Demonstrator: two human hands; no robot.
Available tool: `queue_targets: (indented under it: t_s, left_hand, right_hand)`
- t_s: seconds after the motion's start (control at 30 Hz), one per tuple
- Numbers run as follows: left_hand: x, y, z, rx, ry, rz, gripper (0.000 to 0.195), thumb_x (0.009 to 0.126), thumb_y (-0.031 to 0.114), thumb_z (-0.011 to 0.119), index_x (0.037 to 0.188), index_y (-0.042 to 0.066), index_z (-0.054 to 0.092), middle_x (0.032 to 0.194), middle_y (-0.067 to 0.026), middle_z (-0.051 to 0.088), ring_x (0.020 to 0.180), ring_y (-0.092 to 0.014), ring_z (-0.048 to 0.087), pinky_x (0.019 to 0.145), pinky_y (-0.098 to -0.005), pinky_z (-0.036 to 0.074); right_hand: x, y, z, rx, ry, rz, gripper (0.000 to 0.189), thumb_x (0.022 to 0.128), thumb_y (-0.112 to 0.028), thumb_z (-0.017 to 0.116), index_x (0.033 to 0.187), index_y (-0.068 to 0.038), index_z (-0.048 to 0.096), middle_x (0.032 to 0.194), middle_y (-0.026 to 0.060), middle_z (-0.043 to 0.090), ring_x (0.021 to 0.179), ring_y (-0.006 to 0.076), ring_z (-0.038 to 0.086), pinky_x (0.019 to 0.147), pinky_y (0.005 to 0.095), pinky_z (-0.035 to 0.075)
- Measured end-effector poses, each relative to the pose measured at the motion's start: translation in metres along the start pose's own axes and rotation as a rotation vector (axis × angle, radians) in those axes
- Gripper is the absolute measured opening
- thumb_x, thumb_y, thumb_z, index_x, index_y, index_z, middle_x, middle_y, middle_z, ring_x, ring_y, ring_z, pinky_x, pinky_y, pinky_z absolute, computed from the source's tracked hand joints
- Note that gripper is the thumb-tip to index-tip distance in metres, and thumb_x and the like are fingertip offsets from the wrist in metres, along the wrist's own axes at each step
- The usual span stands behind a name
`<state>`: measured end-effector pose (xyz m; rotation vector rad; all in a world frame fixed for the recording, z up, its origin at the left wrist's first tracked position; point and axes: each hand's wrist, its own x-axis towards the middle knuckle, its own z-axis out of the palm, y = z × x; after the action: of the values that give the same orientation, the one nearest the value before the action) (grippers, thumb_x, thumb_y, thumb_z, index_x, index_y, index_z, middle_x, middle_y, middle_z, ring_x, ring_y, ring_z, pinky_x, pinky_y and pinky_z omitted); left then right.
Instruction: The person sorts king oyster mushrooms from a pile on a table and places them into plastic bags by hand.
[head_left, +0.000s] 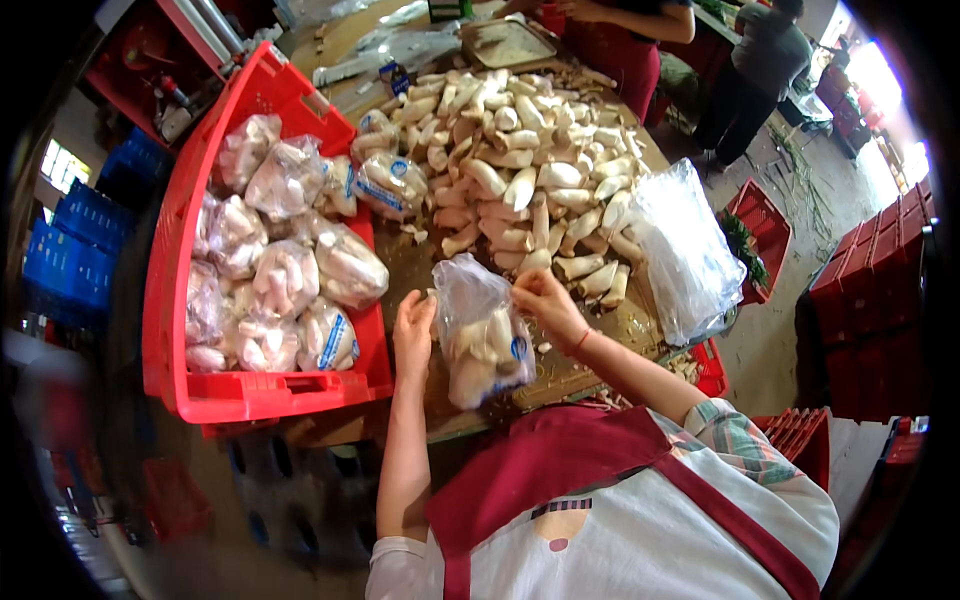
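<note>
A clear plastic bag (484, 337) with king oyster mushrooms in its lower part stands before me at the table's near edge. My left hand (415, 326) is at its upper left side, thumb and fingertips pinched at the plastic edge. On the opposite side, my right hand (551, 304) pinches the bag's upper right edge. The bag's top is loose and bears no tie that I can see. Just beyond lies a large heap of king oyster mushrooms (525, 165). At the left, a red plastic crate (281, 390) holds several filled mushroom bags (285, 277).
A stack of clear plastic bags (686, 255) lies at the table's right edge. Two filled bags (390, 184) rest between crate and heap. A metal tray (508, 41) sits at the back, near a person in a red apron (611, 60). Red crates (870, 292) stand at right.
</note>
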<state>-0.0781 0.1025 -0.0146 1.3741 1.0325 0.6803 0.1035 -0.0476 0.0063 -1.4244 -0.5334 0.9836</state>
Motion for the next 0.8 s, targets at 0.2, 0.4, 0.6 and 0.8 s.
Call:
queue_targets:
  t_s: [0.2, 0.4, 0.6, 0.8]
  left_hand:
    - [-0.072, -0.029, -0.042, 0.199, 0.104, 0.090, 0.037, 0.091, 0.022, 0.065, 0.119, 0.000, 0.054, 0.099, -0.0090, 0.060, 0.086, -0.016, 0.058, 0.075, -0.0300, 0.048]
    - [-0.101, -0.047, -0.021, 0.265, 0.147, 0.161, 0.044, 0.087, 0.022, 0.069, 0.121, 0.001, 0.051, 0.102, -0.0105, 0.061, 0.084, -0.019, 0.059, 0.074, -0.0329, 0.048]
    - [-0.084, -0.023, -0.014, 0.817, 0.103, 0.507, 0.013, 0.081, 0.007, 0.064, 0.090, 0.005, 0.054, 0.085, -0.0127, 0.057, 0.081, -0.035, 0.057, 0.067, -0.0430, 0.046]
    - [-0.050, -0.009, -0.016, 0.495, 0.043, 0.333, 0.014, 0.084, 0.011, 0.066, 0.081, 0.003, 0.055, 0.070, -0.0100, 0.058, 0.062, -0.023, 0.056, 0.059, -0.0368, 0.044]
  right_hand:
    - [-0.035, 0.034, -0.043, -0.406, -0.003, 0.066, 0.024, 0.089, -0.022, 0.064, 0.099, -0.001, 0.060, 0.083, 0.0059, 0.065, 0.080, 0.0117, 0.062, 0.072, 0.0261, 0.050]
    - [-0.078, 0.062, -0.008, -0.335, -0.300, 0.155, 0.028, 0.090, -0.024, 0.064, 0.108, -0.004, 0.066, 0.096, 0.0083, 0.070, 0.087, 0.0132, 0.064, 0.077, 0.0282, 0.051]
    - [-0.069, 0.041, 0.014, -0.512, -0.274, 0.140, 0.032, 0.084, -0.032, 0.068, 0.096, -0.003, 0.068, 0.077, 0.0126, 0.067, 0.069, 0.0190, 0.065, 0.064, 0.0313, 0.051]
    - [-0.038, 0.023, 0.014, -0.515, -0.202, 0.091, 0.026, 0.085, -0.028, 0.063, 0.089, -0.003, 0.069, 0.076, 0.0108, 0.068, 0.070, 0.0177, 0.064, 0.066, 0.0331, 0.050]
